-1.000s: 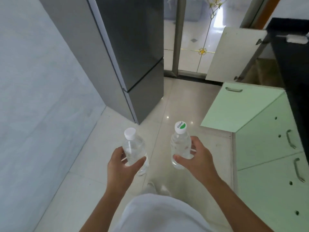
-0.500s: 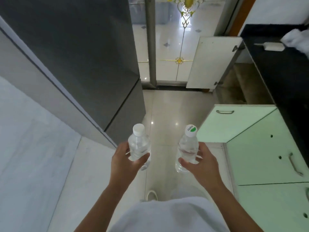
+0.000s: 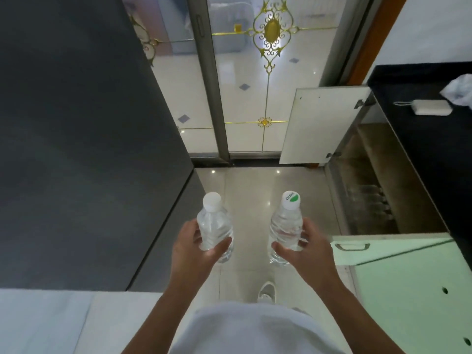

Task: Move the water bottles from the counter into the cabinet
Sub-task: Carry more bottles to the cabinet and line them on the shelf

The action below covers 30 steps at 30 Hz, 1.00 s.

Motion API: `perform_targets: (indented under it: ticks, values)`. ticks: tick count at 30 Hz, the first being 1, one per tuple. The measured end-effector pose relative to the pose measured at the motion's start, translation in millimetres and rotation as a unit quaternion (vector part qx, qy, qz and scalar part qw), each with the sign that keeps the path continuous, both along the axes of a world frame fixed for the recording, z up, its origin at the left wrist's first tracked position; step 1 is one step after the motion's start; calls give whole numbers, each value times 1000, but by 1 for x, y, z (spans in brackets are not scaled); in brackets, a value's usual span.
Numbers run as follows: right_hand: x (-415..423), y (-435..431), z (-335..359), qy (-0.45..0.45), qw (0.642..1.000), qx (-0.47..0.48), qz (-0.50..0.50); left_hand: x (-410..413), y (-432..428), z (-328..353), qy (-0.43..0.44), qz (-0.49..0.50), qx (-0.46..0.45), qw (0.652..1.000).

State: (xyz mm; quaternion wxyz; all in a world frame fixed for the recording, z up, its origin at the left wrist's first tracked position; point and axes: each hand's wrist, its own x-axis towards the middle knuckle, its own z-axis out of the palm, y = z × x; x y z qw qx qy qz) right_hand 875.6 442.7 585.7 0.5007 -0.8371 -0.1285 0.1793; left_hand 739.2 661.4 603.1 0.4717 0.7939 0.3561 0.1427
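My left hand (image 3: 196, 251) grips a clear water bottle with a plain white cap (image 3: 213, 226), held upright over the floor. In my right hand (image 3: 304, 251) is a second clear bottle (image 3: 286, 226) whose white cap bears a green mark. Ahead on the right, the cabinet (image 3: 370, 185) under the black counter (image 3: 419, 118) stands open, its white door (image 3: 321, 123) swung out. Several clear bottles (image 3: 370, 200) stand inside it, dim and hard to make out.
A dark grey fridge (image 3: 89, 136) fills the left side. A green cabinet door (image 3: 388, 249) juts open at my right, close to my right hand. Glass sliding doors (image 3: 242, 85) close the far end. A white device (image 3: 431, 111) and crumpled plastic lie on the counter.
I have walked forward along the aisle with both bottles; the open cabinet and the glass doors are now closer, and the bottles inside the cabinet have come into view.
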Motion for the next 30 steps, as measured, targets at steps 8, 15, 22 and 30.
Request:
perform_targets:
  ticks: [8, 15, 22, 30]
  values:
    - [128, 90, 17, -13, 998, 4, 58, 113, 69, 13, -33, 38, 3, 999]
    - [217, 134, 5, -24, 999, 3, -47, 251, 137, -9, -31, -67, 9, 997]
    - [264, 125, 22, -19, 974, 16, -226, 399, 146, -7, -39, -265, 14, 963]
    - [292, 81, 7, 31, 891, -19, -453, 521, 84, -10, -8, -448, -15, 894]
